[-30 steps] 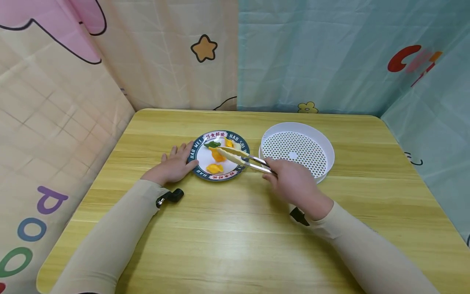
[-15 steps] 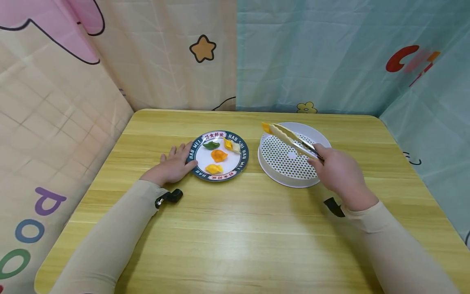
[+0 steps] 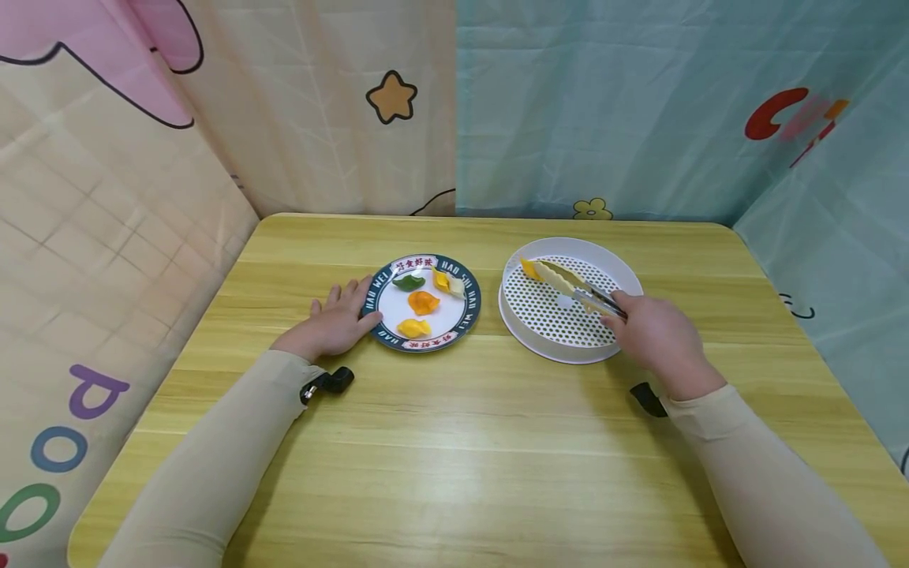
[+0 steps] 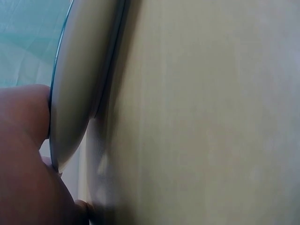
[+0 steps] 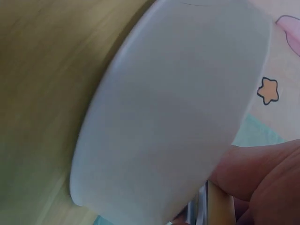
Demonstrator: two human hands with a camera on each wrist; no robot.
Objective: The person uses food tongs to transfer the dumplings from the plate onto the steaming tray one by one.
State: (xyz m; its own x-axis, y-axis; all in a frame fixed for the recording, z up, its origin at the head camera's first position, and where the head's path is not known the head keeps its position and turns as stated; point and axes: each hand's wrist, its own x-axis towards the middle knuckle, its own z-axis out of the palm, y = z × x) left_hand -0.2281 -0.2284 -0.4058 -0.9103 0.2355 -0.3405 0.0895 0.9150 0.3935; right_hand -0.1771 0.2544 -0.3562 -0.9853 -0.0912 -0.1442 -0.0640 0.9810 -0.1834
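Observation:
In the head view my left hand (image 3: pixel 328 327) rests beside a round plate (image 3: pixel 392 306) with a dark lettered rim. Its fingers lie spread out on the table, and the thumb touches the rim. Several dumpling-like pieces sit on the plate: a green one (image 3: pixel 409 282), an orange one (image 3: pixel 424 302), a yellow one (image 3: pixel 413 327) and a yellow-and-white one (image 3: pixel 449 283). My right hand (image 3: pixel 660 339) grips metal tongs (image 3: pixel 568 288) with pale tips. At those tips is a yellow dumpling-like piece (image 3: pixel 529 269), low inside a white steamer basket (image 3: pixel 554 345) with a perforated base.
Plate and basket stand apart on a wooden table (image 3: pixel 454 457), with a strip of wood between them. Printed curtains (image 3: pixel 604 110) close off the back and sides. The basket's tall outer wall (image 5: pixel 164 103) fills much of the right wrist view.
My right hand has carried the tongs and a yellow piece from the plate to the basket, then lowered the tips inside. The left hand stays at the plate.

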